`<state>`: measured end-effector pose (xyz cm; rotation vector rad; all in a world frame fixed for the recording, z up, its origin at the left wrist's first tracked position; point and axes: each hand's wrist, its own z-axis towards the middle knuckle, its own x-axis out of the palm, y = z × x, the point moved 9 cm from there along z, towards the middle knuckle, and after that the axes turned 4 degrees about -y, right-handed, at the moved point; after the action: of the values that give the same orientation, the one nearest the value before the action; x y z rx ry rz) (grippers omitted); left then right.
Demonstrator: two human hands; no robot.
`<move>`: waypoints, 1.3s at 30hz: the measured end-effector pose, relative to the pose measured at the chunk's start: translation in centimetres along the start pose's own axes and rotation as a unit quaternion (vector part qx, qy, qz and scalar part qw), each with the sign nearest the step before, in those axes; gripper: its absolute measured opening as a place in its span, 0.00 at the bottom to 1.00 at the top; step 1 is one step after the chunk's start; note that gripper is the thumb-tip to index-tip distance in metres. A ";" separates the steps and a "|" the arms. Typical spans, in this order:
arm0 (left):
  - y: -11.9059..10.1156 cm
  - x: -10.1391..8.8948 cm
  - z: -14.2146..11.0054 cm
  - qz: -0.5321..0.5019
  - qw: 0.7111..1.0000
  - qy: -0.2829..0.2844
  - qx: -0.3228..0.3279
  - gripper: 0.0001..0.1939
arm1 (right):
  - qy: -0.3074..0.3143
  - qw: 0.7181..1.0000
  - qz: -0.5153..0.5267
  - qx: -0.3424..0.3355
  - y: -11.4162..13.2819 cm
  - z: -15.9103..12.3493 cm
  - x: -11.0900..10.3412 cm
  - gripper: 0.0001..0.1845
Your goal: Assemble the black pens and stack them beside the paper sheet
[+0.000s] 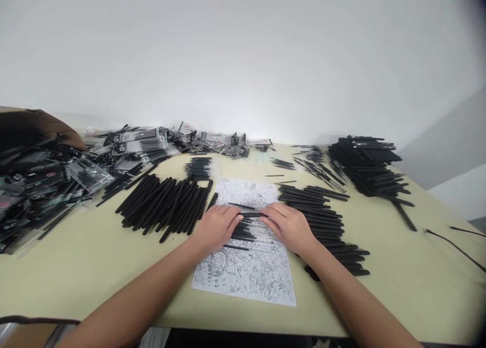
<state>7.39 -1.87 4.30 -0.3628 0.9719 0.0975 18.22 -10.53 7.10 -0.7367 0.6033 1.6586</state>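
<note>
A black pen-like stick [251,215] lies level between my hands, above a sheet of paper [261,282] covered in dark scribbles. My left hand [218,225] pinches its left end, and my right hand [287,224] pinches the other. Beneath them, several thin dark rods [243,231] rest on the paper, partly hidden by my fingers. Thick black sticks [167,206] lie in a heap just left of my left hand. More such sticks [321,221] are laid out beside my right hand, some behind my right forearm.
Clear packets [140,140] with black contents pile up at the back left, near a brown cardboard box [53,123]. Thin dark rods [198,168] form a small group behind the paper. A tall stack of black sticks [364,158] stands back right. Dark cables [455,247] cross the right edge.
</note>
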 end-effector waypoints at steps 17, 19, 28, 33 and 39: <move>-1.4 -0.8 0.1 -0.010 0.998 -0.031 0.049 0.12 | 0.027 0.999 0.022 -0.003 0.2 -0.2 0.6 0.11; -1.3 -0.7 0.1 -0.003 0.998 -0.030 0.049 0.12 | 0.042 0.999 0.031 0.005 0.1 -0.2 0.7 0.13; -1.7 -0.7 0.0 0.016 0.997 -0.028 0.064 0.14 | 0.028 0.998 0.059 -0.007 0.3 -0.1 0.4 0.10; -1.6 -0.4 0.0 0.018 0.998 -0.022 0.064 0.15 | 0.014 0.999 0.019 -0.039 0.8 0.0 0.1 0.08; -1.5 -0.3 0.0 0.010 0.998 -0.019 0.062 0.15 | 0.015 0.999 0.006 -0.035 0.8 -0.2 0.2 0.09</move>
<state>7.59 -3.26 4.93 -0.2364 0.9397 0.0627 17.44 -10.70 6.83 -0.8104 0.5743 1.6890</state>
